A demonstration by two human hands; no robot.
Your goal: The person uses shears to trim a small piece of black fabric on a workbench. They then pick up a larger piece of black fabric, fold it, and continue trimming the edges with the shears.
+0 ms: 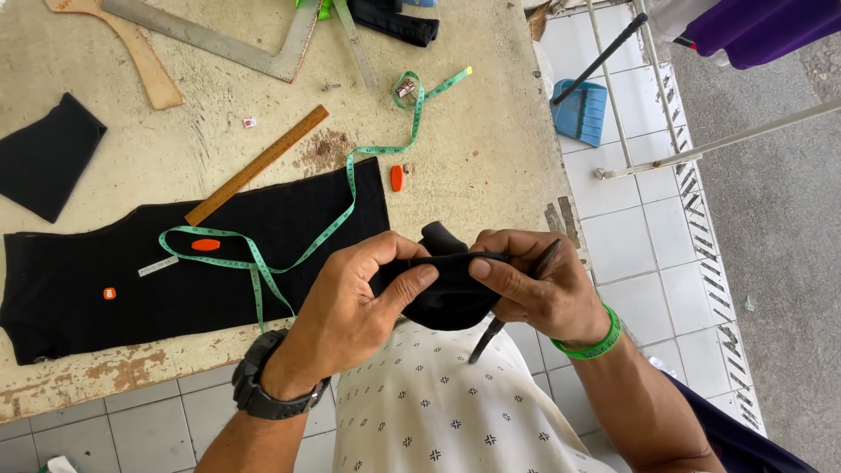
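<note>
Shirt [438,412], white with small dark marks, fills the nearest part of the view, below both hands. Just above it the left hand [350,311] and right hand [534,285] meet over the table edge, each pinching a small black cloth piece [451,293] between thumb and forefinger. The pinches sit on a folded or seamed top edge, pulled taut into a thin line between the two thumbs; the rest of the piece hangs slack in a rounded pouch below. The right hand's other fingers are curled round a dark thin tool [508,307], perhaps a pen or seam tool; which one I cannot tell.

The piece looks light, soft and limp, so it likely folds and sags wherever it is not held. It seems neither fragile nor slippery. Holding it by the edge with two close pinches, as here, probably gives the best control; one pinch would let it droop.

Farther off, on the worn table [491,166], lies a long black cloth panel [175,271] with a green tape measure [350,175] trailing across it, and orange chalk [206,244] on it. Beyond are a wooden ruler [258,165], a metal square [219,39] and a wooden curve [140,52]. A blue dustpan [580,109] stands on the tiled floor to the right.
</note>
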